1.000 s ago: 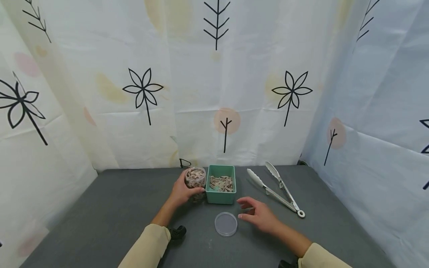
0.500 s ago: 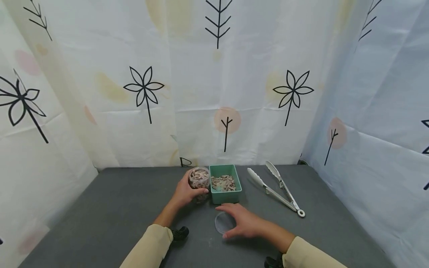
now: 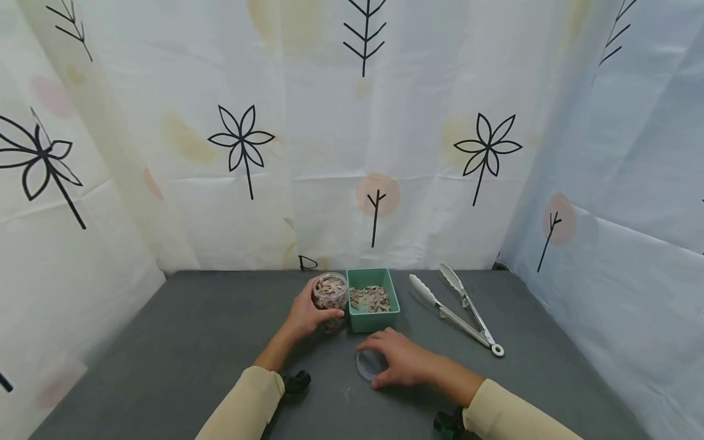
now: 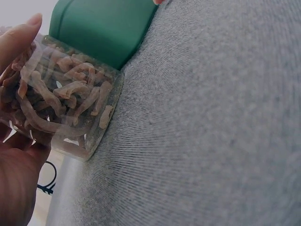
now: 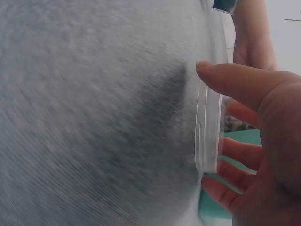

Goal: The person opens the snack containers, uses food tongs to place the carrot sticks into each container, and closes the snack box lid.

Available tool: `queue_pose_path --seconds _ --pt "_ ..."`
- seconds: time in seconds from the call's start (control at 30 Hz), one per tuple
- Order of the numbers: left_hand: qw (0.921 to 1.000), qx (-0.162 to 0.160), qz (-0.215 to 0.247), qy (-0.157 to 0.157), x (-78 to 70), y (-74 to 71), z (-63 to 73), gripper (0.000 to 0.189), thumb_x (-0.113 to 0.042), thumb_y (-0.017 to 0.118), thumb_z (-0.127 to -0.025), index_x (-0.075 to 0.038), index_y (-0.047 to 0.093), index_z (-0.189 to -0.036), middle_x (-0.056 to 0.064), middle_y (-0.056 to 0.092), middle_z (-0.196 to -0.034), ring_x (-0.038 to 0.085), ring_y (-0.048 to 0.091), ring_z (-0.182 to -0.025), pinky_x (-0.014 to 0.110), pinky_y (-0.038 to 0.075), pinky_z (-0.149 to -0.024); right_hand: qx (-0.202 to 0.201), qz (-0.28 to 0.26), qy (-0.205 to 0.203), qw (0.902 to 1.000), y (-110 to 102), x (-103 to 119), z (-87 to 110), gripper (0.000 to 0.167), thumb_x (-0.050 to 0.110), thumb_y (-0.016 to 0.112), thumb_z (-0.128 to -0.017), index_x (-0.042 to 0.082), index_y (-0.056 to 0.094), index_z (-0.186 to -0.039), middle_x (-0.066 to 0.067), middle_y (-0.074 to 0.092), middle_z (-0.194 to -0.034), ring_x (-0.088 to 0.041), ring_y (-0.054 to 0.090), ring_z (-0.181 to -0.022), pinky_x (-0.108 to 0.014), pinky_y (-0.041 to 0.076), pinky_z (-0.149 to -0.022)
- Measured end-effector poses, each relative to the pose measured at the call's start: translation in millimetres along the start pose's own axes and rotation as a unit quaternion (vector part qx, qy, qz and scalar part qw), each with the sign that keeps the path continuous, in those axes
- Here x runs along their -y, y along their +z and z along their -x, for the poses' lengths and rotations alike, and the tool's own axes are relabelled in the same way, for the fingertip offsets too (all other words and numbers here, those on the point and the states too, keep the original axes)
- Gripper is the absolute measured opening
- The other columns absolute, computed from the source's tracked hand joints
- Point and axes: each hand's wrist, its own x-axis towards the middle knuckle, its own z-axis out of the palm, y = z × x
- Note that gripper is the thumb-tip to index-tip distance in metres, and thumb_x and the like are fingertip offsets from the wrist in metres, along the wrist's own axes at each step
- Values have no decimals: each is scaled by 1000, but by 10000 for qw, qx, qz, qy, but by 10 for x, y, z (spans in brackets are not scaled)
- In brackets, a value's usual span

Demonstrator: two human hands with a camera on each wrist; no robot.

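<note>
My left hand [image 3: 308,313] grips a clear jar [image 3: 330,293] full of pale brown, twisted dried strips [image 4: 70,92], thumb on the near side. The jar's top is uncovered, and it stands right beside a green rectangular container [image 3: 374,322] with more of these strips in it. In front of the container, my right hand [image 3: 404,360] holds a round clear lid [image 3: 370,365] by its rim, thumb on the near edge and fingers round the far edge. In the right wrist view the lid [image 5: 208,132] shows edge-on, close over the grey table.
White-tipped metal tongs [image 3: 462,318] lie spread apart on the grey table [image 3: 209,342], to the right of the container. Behind the table's far edge hangs a pale patterned curtain [image 3: 319,214], which continues along both sides.
My right hand has moved left from beside the lid, over it, and its fingers have closed in on the rim. My left hand and the jar have shifted slightly right.
</note>
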Motion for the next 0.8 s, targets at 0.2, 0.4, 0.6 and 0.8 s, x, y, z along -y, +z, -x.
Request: queue_pose_path --seconds 0.2,0.4,0.6,0.8 --pt "10000 8 79 37 6 1 2 96 -28 89 -71 -13 35 -149 15 52 -132 32 53 -117 51 45 -90 129 36 23 9999 -183 21 -15 60 37 82 -78 21 60 -131 3 55 -129 -18 47 -115 -40 42 -94" --pt "9999 51 91 -5 -5 -8 5 96 -28 89 -71 -13 35 -149 15 52 -132 32 53 -117 51 45 -90 -27 -65 75 9999 -430 130 -36 56 37 79 -82 23 60 -132 3 55 -134 -22 45 -127 -46 37 -102" --pt "10000 82 13 33 -13 -23 -10 94 -25 89 -71 -11 36 -148 15 53 -130 32 53 -116 51 45 -91 -374 -44 -37 9993 -702 264 -89 56 39 76 -84 21 59 -134 -3 50 -142 -27 40 -135 -51 33 -105" --pt "9998 165 24 125 4 -42 -10 94 -25 89 -71 -10 36 -148 15 52 -130 30 53 -112 48 46 -88 -948 57 -194 9953 -853 304 -259 50 34 75 -86 19 61 -132 -6 47 -145 -27 43 -132 -49 40 -100"
